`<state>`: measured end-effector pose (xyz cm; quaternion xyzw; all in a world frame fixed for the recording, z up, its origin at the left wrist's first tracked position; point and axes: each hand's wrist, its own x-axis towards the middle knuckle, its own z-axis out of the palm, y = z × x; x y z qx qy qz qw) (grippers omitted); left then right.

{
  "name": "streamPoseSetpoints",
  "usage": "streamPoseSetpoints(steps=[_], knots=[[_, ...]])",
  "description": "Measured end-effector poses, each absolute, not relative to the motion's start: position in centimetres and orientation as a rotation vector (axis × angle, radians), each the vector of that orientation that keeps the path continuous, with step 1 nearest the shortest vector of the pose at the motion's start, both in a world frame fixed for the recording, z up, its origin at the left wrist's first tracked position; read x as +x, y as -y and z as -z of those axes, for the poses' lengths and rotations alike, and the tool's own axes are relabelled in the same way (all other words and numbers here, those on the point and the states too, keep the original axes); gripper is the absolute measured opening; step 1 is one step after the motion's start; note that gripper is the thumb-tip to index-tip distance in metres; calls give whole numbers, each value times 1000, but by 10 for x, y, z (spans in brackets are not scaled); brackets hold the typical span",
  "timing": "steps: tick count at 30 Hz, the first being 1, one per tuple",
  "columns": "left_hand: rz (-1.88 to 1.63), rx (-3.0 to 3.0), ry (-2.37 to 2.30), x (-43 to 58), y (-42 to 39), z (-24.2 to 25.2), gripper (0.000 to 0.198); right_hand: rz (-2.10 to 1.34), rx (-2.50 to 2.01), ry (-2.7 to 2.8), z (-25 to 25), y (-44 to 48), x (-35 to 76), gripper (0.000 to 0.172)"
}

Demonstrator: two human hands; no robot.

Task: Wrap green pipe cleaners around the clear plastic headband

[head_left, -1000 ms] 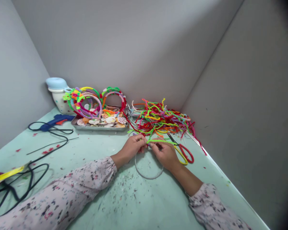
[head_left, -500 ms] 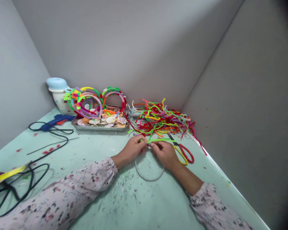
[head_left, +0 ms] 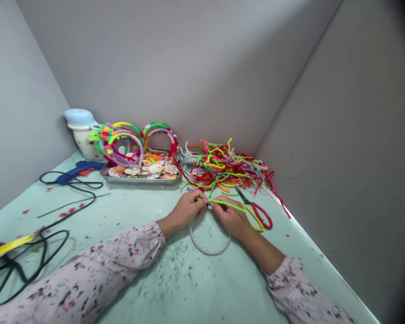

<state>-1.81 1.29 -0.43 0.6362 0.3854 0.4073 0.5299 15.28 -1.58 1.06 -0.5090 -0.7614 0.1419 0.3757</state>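
Observation:
My left hand (head_left: 188, 208) is closed in a pinch at the top of a thin grey hoop (head_left: 210, 254), like a bare headband, which hangs down toward me. A bright green pipe cleaner (head_left: 227, 204) runs from my left fingertips across my right hand (head_left: 232, 219). The right thumb and fingers are pinched together where the pipe cleaner meets the hoop. My fingers hide most of that spot. Just beyond the right hand lie scissors (head_left: 263, 215) with red and yellow handles.
A heap of coloured pipe cleaners (head_left: 222, 166) lies at the back. Left of it, a metal tray (head_left: 140, 181) holds shells, with decorated headbands (head_left: 124, 135) above. A blue glue gun (head_left: 76, 171), black cord (head_left: 62, 220) and lidded white cup (head_left: 84, 139) are at left.
The free end of the green pipe cleaner has swung down toward me and now lies across my right hand. Both hands stay almost in place.

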Motion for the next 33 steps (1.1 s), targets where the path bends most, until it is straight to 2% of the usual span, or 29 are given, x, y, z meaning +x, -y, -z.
streamPoseSetpoints(steps=[9,20,33], knots=[[-965,1582,-948,-18,-13,3,10,-507,-1310,1941,-8,14,155,15],[-964,1605,-963,-17,-12,6,15,-486,-1407,1917,-11,16,153,26],[-953,1625,-962,-17,-12,6,10,-620,-1326,1879,-7,13,156,17]])
